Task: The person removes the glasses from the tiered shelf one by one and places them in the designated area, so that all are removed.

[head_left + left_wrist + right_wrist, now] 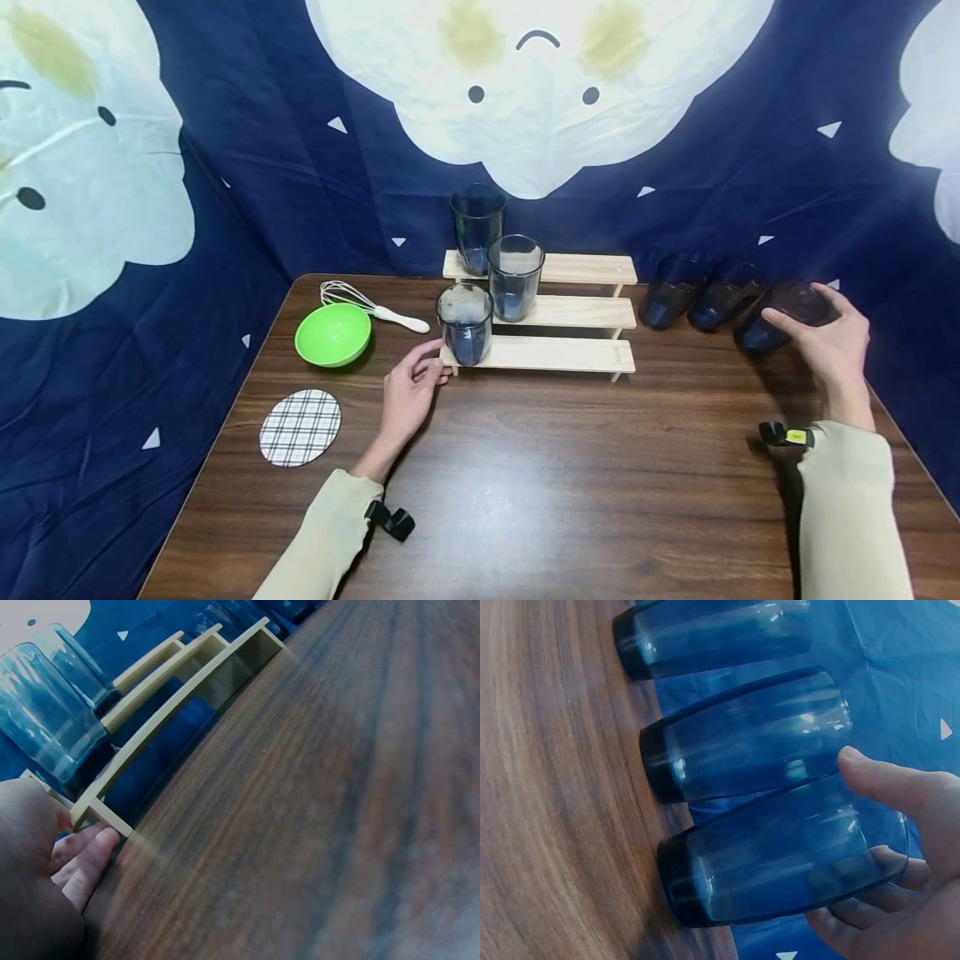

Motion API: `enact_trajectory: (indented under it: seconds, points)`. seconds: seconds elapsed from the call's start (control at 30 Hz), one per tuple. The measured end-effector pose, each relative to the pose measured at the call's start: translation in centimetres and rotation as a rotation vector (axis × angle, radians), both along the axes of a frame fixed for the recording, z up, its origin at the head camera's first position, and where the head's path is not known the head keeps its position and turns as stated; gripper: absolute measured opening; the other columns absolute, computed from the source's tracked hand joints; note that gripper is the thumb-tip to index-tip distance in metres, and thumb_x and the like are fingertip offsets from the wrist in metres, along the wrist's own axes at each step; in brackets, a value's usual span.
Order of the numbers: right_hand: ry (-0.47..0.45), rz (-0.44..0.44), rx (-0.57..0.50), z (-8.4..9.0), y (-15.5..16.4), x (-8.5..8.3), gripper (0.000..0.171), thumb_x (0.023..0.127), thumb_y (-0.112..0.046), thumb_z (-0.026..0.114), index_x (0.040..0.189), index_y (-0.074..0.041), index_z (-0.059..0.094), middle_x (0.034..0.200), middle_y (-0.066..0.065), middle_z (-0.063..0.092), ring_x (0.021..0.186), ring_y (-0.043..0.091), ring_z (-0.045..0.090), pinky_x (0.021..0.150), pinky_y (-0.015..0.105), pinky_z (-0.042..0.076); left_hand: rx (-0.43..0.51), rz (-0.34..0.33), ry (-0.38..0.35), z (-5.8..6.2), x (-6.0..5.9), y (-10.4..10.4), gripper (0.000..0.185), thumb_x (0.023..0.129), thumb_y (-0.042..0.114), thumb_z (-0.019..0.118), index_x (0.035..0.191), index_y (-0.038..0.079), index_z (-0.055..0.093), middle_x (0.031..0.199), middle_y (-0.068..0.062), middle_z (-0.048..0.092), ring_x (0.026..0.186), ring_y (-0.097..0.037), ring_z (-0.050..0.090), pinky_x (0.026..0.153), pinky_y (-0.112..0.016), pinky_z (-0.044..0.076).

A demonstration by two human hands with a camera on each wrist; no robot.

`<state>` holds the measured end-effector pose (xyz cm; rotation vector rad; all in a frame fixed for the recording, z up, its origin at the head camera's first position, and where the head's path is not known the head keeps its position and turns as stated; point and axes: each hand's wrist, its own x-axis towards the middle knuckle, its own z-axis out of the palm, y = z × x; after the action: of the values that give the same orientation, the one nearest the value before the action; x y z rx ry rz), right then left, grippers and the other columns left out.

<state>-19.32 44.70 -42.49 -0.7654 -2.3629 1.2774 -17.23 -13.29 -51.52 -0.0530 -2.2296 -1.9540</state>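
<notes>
My left hand [408, 396] grips the left end of the lowest step of a three-step wooden stand [558, 354]. In the left wrist view its fingers [86, 862] curl beside the stand's leg. A dark blue-grey glass [467, 325] stands upright on that step, close to the hand. Another glass [516, 279] is on the middle step and a third [478, 229] on the top one. At the right, my right hand [832, 333] holds the upper part of a similar glass [780, 862], thumb on one side, fingers on the other; its base appears on the table.
Two more glasses [671, 292] [726, 293] stand between the stand and the held glass. On the left are a green bowl [333, 335], a white-handled whisk [401, 318] and a checked round coaster [300, 427]. Blue cloth [300, 167] hangs behind the wooden table [562, 483].
</notes>
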Motion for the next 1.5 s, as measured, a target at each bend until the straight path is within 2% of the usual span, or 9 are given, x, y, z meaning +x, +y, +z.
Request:
enact_trajectory:
  seconds: [0.2,0.5,0.63,0.83,0.97,1.07,1.23,1.4,1.5]
  points:
    - [-0.024,0.018,0.052,-0.2,0.2,0.1,0.091,0.092,-0.031,0.09,0.171,-0.018,0.046,0.173,0.013,0.046,0.151,0.013,0.046,0.128,0.02,0.036,-0.009,0.001,0.007,0.1,0.0,0.1,0.033,0.108,-0.004,0.064,0.14,0.001,0.073,0.104,-0.027,0.082,0.094,-0.039,0.083,0.081,-0.024,0.071]
    - [-0.023,0.053,0.098,-0.6,0.4,-0.4,0.093,0.093,-0.032,0.088,0.173,-0.016,0.041,0.175,0.017,0.041,0.161,0.032,0.038,0.137,0.036,0.03,-0.004,-0.002,0.005,0.2,0.0,0.0,0.033,0.109,-0.003,0.064,0.14,0.001,0.073,0.106,-0.028,0.081,0.095,-0.039,0.083,0.082,-0.023,0.07]
    - [-0.023,0.074,0.108,-0.6,0.6,-1.1,0.094,0.094,-0.033,0.088,0.173,-0.015,0.04,0.175,0.019,0.041,0.16,0.031,0.038,0.136,0.034,0.03,0.002,0.001,0.007,0.1,0.0,0.0,0.033,0.109,-0.004,0.064,0.14,0.001,0.073,0.106,-0.029,0.081,0.096,-0.041,0.082,0.081,-0.024,0.071]
    - [-0.017,0.08,0.076,-0.7,1.4,-1.8,0.095,0.093,-0.028,0.09,0.173,-0.016,0.04,0.174,0.017,0.043,0.154,0.014,0.042,0.13,0.02,0.033,-0.005,0.001,0.009,0.0,0.0,0.1,0.033,0.109,-0.004,0.064,0.141,-0.001,0.073,0.107,-0.029,0.081,0.097,-0.042,0.082,0.081,-0.025,0.071]
    - [-0.012,0.086,0.07,-0.6,1.7,-2.0,0.094,0.092,-0.027,0.09,0.172,-0.015,0.042,0.173,0.019,0.043,0.153,0.011,0.044,0.128,0.017,0.034,-0.002,-0.001,0.007,0.0,0.0,0.1,0.034,0.109,-0.005,0.064,0.141,0.0,0.073,0.107,-0.028,0.081,0.097,-0.043,0.082,0.082,-0.025,0.071]
    - [-0.006,0.104,0.068,-0.5,1.8,-2.0,0.095,0.093,-0.027,0.089,0.173,-0.013,0.04,0.176,0.021,0.038,0.161,0.015,0.036,0.134,0.022,0.029,0.002,-0.001,0.007,0.1,0.0,0.1,0.034,0.108,-0.006,0.064,0.14,0.0,0.073,0.106,-0.029,0.081,0.097,-0.045,0.081,0.081,-0.026,0.071]
    - [0.03,0.131,0.045,-0.5,2.0,-2.1,0.097,0.094,-0.024,0.087,0.174,-0.009,0.034,0.181,0.018,0.024,0.169,0.019,0.015,0.14,0.028,0.012,0.002,-0.006,0.008,0.1,-0.1,0.1,0.035,0.108,-0.007,0.064,0.141,0.001,0.073,0.106,-0.028,0.081,0.097,-0.044,0.082,0.081,-0.026,0.071]
    - [0.055,0.129,0.048,-0.9,2.0,-2.3,0.099,0.094,-0.022,0.087,0.175,-0.01,0.032,0.181,0.015,0.02,0.169,0.016,0.011,0.14,0.026,0.01,-0.001,-0.008,0.007,0.0,-0.1,0.0,0.034,0.108,-0.005,0.065,0.141,0.001,0.073,0.106,-0.028,0.081,0.096,-0.039,0.082,0.081,-0.024,0.071]
    - [0.047,0.145,0.072,-1.0,2.1,-2.2,0.102,0.094,-0.023,0.087,0.176,-0.01,0.028,0.182,0.015,0.016,0.17,0.02,0.009,0.141,0.029,0.008,0.002,-0.008,0.005,0.0,-0.1,0.0,0.034,0.108,-0.005,0.065,0.141,0.0,0.073,0.106,-0.028,0.081,0.096,-0.04,0.082,0.081,-0.024,0.071]
